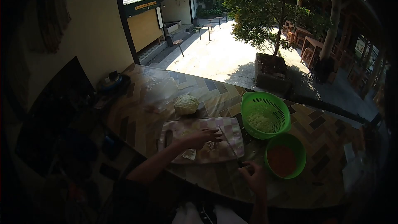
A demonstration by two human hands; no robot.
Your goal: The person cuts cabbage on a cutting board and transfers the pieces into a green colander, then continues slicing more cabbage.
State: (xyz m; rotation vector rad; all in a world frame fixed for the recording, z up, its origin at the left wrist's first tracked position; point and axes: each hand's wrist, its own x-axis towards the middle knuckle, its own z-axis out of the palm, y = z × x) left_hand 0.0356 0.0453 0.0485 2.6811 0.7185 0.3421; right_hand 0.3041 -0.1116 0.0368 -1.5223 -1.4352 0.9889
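My left hand reaches over the checkered cutting board, its fingers stretched out near the knife's tip and nothing seen in its grasp. In my right hand is the dark handle of a knife, whose blade slants up and left across the board's right side. A pale cut piece, perhaps cabbage, lies on the board below my left wrist. Small scraps beneath the left hand are too dim to name. Behind the board sits a pale head of cabbage.
Right of the board stands a green colander holding pale shreds. Touching its near side is a green bowl with orange contents. The tiled table has an outer edge facing the courtyard. A tree grows in a planter outside.
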